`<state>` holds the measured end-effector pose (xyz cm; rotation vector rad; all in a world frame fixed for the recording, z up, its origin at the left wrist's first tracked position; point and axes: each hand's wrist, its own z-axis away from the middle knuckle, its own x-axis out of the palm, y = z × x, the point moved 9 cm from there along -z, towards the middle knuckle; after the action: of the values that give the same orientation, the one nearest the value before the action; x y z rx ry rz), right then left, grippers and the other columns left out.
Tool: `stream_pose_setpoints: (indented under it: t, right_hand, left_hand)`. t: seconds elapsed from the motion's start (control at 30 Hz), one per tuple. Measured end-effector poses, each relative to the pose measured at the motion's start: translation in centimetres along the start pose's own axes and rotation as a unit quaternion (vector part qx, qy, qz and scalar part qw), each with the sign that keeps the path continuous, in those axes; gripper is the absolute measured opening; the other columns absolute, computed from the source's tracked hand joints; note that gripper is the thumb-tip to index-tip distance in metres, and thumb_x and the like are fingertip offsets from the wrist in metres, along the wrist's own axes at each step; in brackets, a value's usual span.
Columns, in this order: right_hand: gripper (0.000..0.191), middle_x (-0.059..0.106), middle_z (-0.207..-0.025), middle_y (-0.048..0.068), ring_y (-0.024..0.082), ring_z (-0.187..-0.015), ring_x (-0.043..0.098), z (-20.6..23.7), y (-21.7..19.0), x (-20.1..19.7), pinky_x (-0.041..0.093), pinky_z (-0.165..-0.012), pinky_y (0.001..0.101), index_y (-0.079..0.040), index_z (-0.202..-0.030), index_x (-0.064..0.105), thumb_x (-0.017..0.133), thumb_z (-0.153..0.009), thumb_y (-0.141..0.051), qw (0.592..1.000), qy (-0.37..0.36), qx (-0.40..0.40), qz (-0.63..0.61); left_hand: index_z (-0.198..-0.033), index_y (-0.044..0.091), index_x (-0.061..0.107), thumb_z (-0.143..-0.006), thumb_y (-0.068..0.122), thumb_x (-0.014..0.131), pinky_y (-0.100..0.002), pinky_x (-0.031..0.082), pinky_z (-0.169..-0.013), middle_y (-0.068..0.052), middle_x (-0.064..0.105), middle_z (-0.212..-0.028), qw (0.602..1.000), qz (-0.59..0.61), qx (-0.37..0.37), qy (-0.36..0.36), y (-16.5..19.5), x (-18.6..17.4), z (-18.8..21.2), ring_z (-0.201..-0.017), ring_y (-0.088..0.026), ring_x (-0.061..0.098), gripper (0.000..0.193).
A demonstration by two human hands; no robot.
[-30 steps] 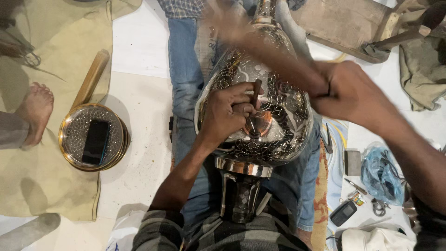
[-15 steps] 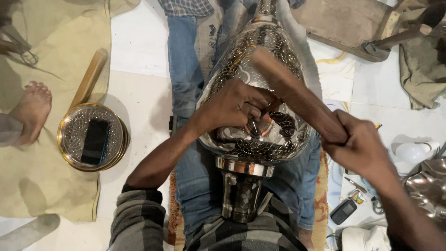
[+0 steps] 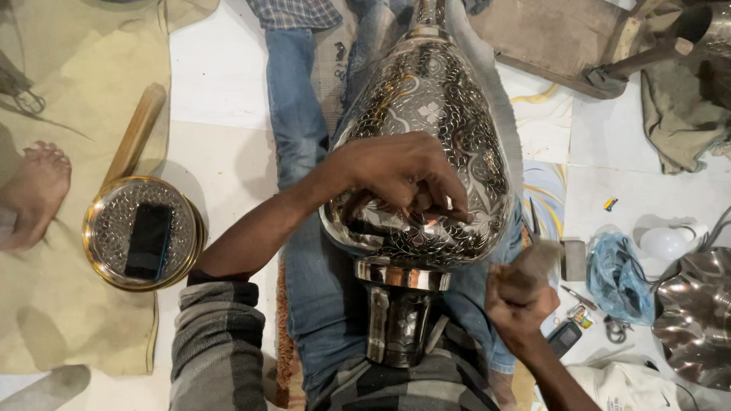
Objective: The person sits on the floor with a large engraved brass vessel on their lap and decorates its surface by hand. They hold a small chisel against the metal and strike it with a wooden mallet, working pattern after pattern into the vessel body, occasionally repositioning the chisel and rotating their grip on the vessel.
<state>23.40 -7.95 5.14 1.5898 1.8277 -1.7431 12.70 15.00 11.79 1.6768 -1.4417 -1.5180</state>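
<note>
The big engraved metal vase (image 3: 430, 144) lies across the person's lap, neck pointing far. The left hand (image 3: 400, 175) rests on its belly, fingers pinching a small tool (too hidden to name). Near right, the right hand (image 3: 521, 293) grips a wooden mallet (image 3: 537, 262), clear of the vase.

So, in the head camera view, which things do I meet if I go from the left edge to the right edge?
Bare foot → brass bowl holding a dark phone → left hand on the engraved metal vase → right hand → blue plastic bag → wavy metal dish.
</note>
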Motion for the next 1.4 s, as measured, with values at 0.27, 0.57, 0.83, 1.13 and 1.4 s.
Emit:
stream_pose_setpoints:
  t: [0.27, 0.57, 0.83, 1.13, 1.4]
  right_hand:
    - [0.025, 0.067, -0.074, 0.009, 0.014, -0.061, 0.060, -2.5, 1.6, -0.5, 0.049, -0.057, 0.0302, 0.001, -0.095, 0.068, 0.082, -0.077, -0.008, 0.972, -0.062, 0.156, -0.164]
    - [0.033, 0.064, -0.068, 0.006, 0.015, -0.059, 0.060, -15.9, -6.7, -2.2, 0.046, -0.053, 0.0334, 0.000, -0.096, 0.066, 0.070, -0.069, -0.017, 0.958, -0.283, -0.005, -0.052]
    - [0.032, 0.059, -0.070, 0.016, 0.032, -0.058, 0.061, -21.3, -11.4, 1.1, 0.048, -0.055, 0.0442, 0.002, -0.098, 0.063, 0.072, -0.072, -0.015, 0.920, -0.383, -0.066, 0.052]
    - [0.029, 0.063, -0.067, 0.014, 0.026, -0.059, 0.065, -23.5, -16.2, 3.0, 0.050, -0.056, 0.0418, 0.001, -0.093, 0.066, 0.070, -0.067, -0.013, 0.923, -0.341, -0.177, 0.007]
    - [0.036, 0.066, -0.071, 0.019, 0.036, -0.070, 0.067, -22.9, -18.2, 2.5, 0.050, -0.065, 0.0489, -0.003, -0.100, 0.066, 0.073, -0.066, -0.011, 0.891, -0.374, -0.206, 0.152]
  left_hand:
    - [-0.116, 0.007, 0.075, -0.082, -0.002, 0.076, -0.027, 0.066, -0.064, -0.007, 0.080, -0.095, 0.980, -0.049, -0.077, 0.178, -0.8, -1.0, 1.5, -0.077, -0.014, 0.079, 0.035]
    - [-0.124, 0.001, 0.069, -0.080, -0.008, 0.068, -0.028, 0.066, -0.084, -0.010, 0.077, -0.111, 0.906, 0.054, -0.153, 0.391, 0.0, -1.0, 5.6, -0.097, -0.016, 0.078, 0.044]
    - [-0.126, -0.003, 0.069, -0.081, -0.013, 0.068, -0.028, 0.064, -0.084, -0.013, 0.081, -0.101, 0.804, -0.022, -0.202, 0.559, 2.3, 0.6, 8.1, -0.091, -0.016, 0.078, 0.046]
    - [-0.129, -0.003, 0.066, -0.089, -0.014, 0.058, -0.027, 0.067, -0.078, -0.017, 0.079, -0.101, 0.741, 0.001, -0.199, 0.641, 1.0, 1.6, 8.7, -0.090, -0.019, 0.080, 0.042]
    - [-0.130, -0.003, 0.063, -0.085, -0.017, 0.053, -0.025, 0.063, -0.084, -0.014, 0.077, -0.103, 0.755, 0.031, -0.176, 0.630, 2.1, 1.4, 8.3, -0.093, -0.016, 0.075, 0.049]
